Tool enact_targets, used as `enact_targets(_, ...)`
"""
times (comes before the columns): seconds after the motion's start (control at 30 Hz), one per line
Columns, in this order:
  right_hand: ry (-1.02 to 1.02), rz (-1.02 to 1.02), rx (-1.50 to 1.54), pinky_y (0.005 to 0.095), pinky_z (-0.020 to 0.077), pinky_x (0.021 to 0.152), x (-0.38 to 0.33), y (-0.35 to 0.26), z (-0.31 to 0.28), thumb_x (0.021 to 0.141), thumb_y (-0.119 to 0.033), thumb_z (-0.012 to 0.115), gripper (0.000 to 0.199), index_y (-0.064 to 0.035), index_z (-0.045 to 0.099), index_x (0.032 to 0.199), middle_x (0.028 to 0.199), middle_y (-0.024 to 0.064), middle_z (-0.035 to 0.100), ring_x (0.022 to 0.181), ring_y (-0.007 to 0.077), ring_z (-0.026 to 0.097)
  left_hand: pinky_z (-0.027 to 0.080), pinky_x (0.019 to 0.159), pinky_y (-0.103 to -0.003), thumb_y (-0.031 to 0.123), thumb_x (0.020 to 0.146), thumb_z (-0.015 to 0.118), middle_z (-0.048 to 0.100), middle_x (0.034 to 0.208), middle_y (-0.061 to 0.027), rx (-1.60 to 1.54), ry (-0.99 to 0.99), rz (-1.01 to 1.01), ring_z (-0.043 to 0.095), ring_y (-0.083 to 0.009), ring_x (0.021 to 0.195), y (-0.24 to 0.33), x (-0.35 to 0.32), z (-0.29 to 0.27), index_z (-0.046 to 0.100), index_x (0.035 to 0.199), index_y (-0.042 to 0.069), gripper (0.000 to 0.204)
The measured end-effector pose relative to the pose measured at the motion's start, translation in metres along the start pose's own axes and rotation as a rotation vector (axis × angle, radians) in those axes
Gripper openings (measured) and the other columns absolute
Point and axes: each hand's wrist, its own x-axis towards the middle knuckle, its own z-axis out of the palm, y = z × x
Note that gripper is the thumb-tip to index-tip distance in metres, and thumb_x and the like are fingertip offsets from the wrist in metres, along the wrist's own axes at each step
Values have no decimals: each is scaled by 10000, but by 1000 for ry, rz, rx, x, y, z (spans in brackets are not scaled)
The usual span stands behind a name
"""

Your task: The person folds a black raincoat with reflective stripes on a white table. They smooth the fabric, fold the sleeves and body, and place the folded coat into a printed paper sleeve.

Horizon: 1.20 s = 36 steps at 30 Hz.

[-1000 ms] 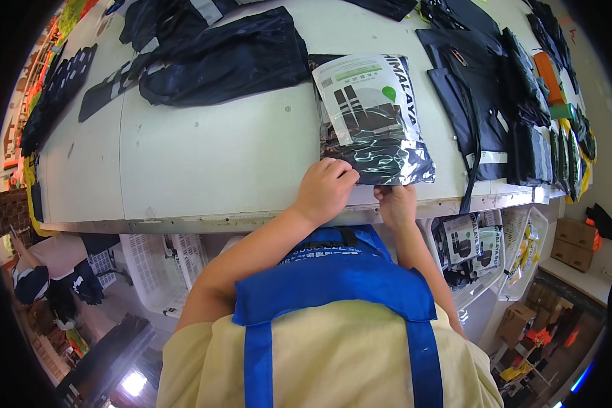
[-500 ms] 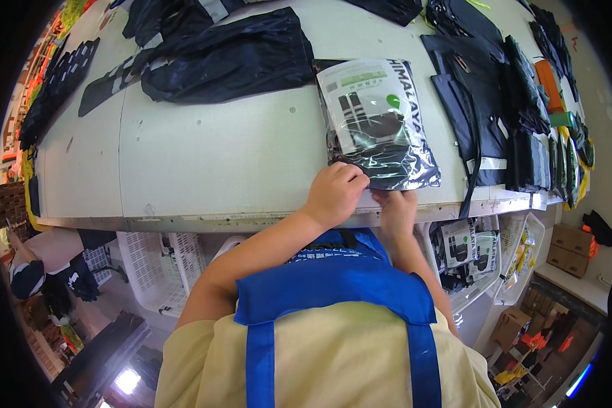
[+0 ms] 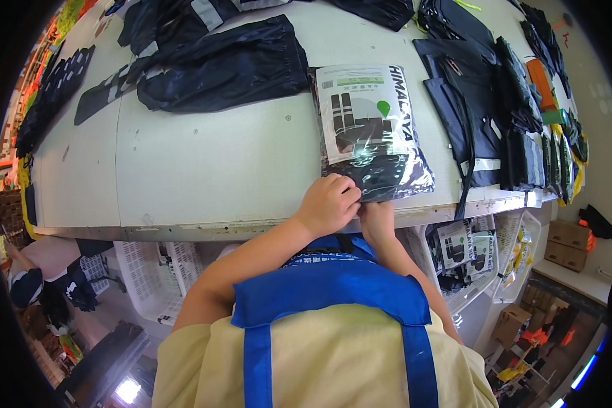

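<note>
A clear plastic bag (image 3: 364, 129) with a folded dark garment and a printed white sheet inside lies flat on the table, right of its middle. My left hand (image 3: 330, 204) rests on the bag's near left corner, its fingers curled and pinching the lower edge. Close beside it, my right hand (image 3: 378, 221) is closed at the same edge, with its fingertips partly hidden under the plastic. The bag's near end sits by the table's front rim.
Dark trousers with grey bands (image 3: 217, 68) lie at the back left. Folded dark garments (image 3: 483, 129) are stacked on the right. Below the table stand a white basket (image 3: 146, 272) and another basket (image 3: 466, 292) with bagged garments. Another person (image 3: 37, 262) is at the far left.
Both hands have shifted slightly left and nearer along the bag's edge, my right hand closing up to my left. The whole view has also moved a little.
</note>
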Motion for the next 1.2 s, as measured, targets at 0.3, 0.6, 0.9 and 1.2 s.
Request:
enact_targets(0.3, 454, -199, -260, 472, 385, 956, 16, -72, -106, 954, -391, 469, 584, -93, 288, 1423, 1362, 112, 374, 1146, 259, 475, 93, 1100, -644, 277, 754, 692, 74, 1564, -164, 334, -269, 0, 103, -424, 1424, -12, 25, 50, 224, 1491, 282, 873)
enact_targets(0.6, -21, -58, -24, 300, 508, 698, 23, -131, -93, 928, -288, 542, 337, -12, 614, 1107, 969, 48, 657, 822, 131, 622, 319, 1077, -495, -17, 736, 617, 369, 1456, -160, 97, 51, 100, 377, -389, 1320, -23, 42, 21, 395, 1408, 224, 748)
enact_targets(0.9, -349, -1348, -900, 404, 292, 1077, -2, -240, 41, 823, -517, 609, 737, 17, 482, 1315, 1313, 176, 520, 1230, 316, 474, 475, 940, -321, -13, 743, 630, 558, 1233, -154, -1468, 47, -670, 592, -211, 1073, 34, 46, -133, 350, 1388, 15, 703)
enact_targets(1.2, -293, -713, -1584, 426, 435, 939, 86, -81, 33, 873, -412, 584, 460, -120, 588, 1227, 1133, 157, 569, 1084, 351, 542, 476, 873, -384, 158, 824, 583, 625, 1054, -262, -449, 205, -785, 610, -390, 977, -65, -33, -17, 643, 1048, -48, 310)
